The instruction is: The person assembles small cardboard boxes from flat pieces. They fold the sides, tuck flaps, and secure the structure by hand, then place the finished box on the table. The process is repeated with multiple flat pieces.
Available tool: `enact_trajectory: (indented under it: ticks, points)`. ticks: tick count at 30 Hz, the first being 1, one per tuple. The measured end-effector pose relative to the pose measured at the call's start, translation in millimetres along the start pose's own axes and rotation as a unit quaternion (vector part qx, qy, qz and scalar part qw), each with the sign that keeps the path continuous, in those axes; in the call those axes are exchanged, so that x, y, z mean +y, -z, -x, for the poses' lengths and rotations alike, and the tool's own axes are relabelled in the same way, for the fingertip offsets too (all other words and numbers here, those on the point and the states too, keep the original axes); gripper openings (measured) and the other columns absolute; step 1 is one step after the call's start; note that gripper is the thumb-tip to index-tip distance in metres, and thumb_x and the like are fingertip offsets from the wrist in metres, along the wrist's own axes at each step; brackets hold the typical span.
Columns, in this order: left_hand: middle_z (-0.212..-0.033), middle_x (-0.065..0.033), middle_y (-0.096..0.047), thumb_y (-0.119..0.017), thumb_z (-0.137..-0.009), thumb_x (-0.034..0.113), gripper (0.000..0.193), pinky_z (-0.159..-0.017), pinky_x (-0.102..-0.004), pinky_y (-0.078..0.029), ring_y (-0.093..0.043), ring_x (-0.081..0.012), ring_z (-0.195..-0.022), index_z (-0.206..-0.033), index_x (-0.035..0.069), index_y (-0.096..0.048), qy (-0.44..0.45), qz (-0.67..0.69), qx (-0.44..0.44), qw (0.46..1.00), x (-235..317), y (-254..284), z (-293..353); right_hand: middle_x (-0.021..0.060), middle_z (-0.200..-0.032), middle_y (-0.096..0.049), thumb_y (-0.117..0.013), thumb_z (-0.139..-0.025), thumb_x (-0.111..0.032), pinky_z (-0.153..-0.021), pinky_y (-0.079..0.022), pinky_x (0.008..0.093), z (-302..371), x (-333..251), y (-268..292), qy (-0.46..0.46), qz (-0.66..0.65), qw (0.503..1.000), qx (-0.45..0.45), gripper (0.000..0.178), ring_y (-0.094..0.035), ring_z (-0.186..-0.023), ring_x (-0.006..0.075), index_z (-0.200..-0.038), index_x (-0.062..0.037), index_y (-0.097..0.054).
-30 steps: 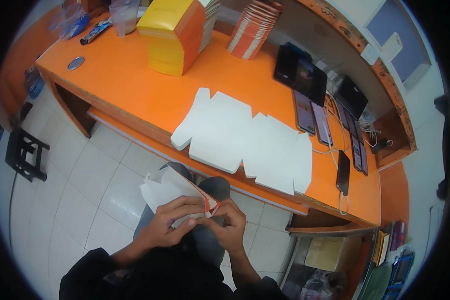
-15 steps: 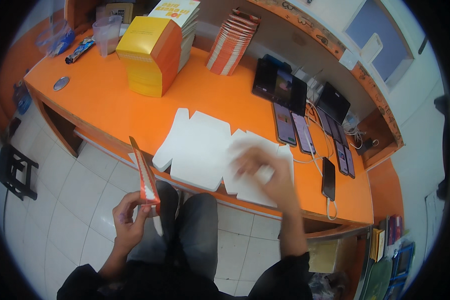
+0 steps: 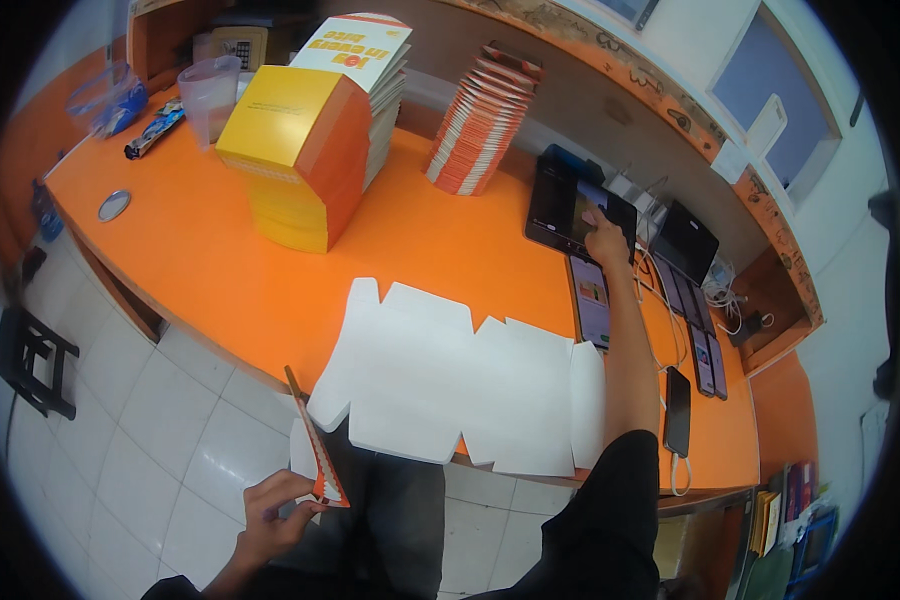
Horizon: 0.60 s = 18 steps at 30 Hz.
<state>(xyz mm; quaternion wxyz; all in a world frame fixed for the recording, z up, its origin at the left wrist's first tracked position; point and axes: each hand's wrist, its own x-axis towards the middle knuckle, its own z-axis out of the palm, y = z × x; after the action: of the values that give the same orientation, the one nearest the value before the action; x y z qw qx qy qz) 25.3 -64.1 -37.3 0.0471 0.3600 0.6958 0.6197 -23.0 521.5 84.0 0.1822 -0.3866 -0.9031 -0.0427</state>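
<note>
Clamped between the thumb and fingers of the left hand (image 3: 270,515) is a narrow orange-and-white carton (image 3: 322,465), held at the near edge of the table (image 3: 205,275), beside the white blanks (image 3: 460,385). Half a second ago the right hand (image 3: 607,240) blurred over those; now, arm stretched forward, it points its index finger at the tablet (image 3: 548,205), its grip's closure impossible to tell. Bold yellow lettering tops the white cartons (image 3: 370,65); small print marks the yellow box (image 3: 280,115).

Room to pass lay over desk (image 3: 440,250) just behind cardboard (image 3: 460,380); yellow boxes (image 3: 290,165) stood farther behind it, right forearm (image 3: 631,345) blocked its right.
</note>
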Motion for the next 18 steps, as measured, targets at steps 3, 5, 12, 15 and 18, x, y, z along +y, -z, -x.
enact_trajectory:
  ticks: [3,5,12,15,18]
  points:
    - [-0.078,-0.0113,-0.067,-0.071,-0.074,0.002,0.014,-0.065,-0.0301,-0.049,-0.064,-0.0203,-0.067,-0.087,-0.001,-0.067,0.0,-0.002,0.004,1.0,-0.4,-0.4,-5.4,0.0295,-0.105,-0.063,-0.051,-0.082,-0.009,-0.091,-0.047,0.0487,-7.5,-3.1,15.1,-0.04,-0.1,0.994,0.022,0.075,-0.061,-0.101,0.045,-0.147,-0.0323,-0.021]
    - [-0.077,-0.0113,-0.067,-0.071,-0.073,0.001,0.015,-0.064,-0.0299,-0.049,-0.064,-0.0202,-0.067,-0.087,-0.001,-0.067,-0.004,-0.005,-0.005,1.0,-0.5,-0.7,-7.3,0.0312,-0.099,-0.064,-0.05,-0.083,-0.009,-0.089,-0.046,0.0508,-1.9,-5.8,32.8,-0.005,-0.127,0.992,0.025,0.074,-0.061,-0.098,0.047,-0.147,-0.0275,-0.018]
    - [-0.076,-0.0113,-0.064,-0.071,-0.073,-0.005,0.013,-0.059,-0.0258,-0.048,-0.064,-0.0198,-0.065,-0.085,-0.002,-0.067,-0.057,-0.002,0.005,0.998,-0.5,-3.8,-8.5,0.0027,-0.063,-0.051,-0.051,-0.09,-0.004,-0.059,-0.043,0.0263,143.2,-61.1,119.1,0.16,-0.334,0.929,-0.025,0.054,-0.045,-0.056,0.0086,-0.141,-0.0117,-0.034]
    - [-0.078,-0.0121,-0.065,-0.07,-0.073,-0.006,0.014,-0.061,-0.0266,-0.049,-0.064,-0.021,-0.066,-0.085,-0.002,-0.066,-0.088,-0.039,0.016,0.995,4.4,-6.5,-3.5,0.0044,-0.07,-0.058,-0.061,-0.083,0.0,-0.061,-0.046,0.0242,252.1,-89.8,149.8,0.306,-0.324,0.893,-0.065,0.047,-0.056,-0.059,0.0113,-0.128,-0.0071,-0.049]
    - [-0.081,-0.0129,-0.066,-0.07,-0.072,-0.007,0.017,-0.063,-0.0275,-0.051,-0.065,-0.0229,-0.069,-0.087,-0.002,-0.065,-0.088,-0.022,0.07,0.993,9.8,-14.3,1.7,0.0039,-0.068,-0.057,-0.068,-0.085,-0.013,-0.057,-0.049,0.0295,336.3,-105.3,170.0,0.423,-0.318,0.819,-0.221,0.039,-0.057,-0.058,0.0163,-0.123,-0.0155,-0.06]
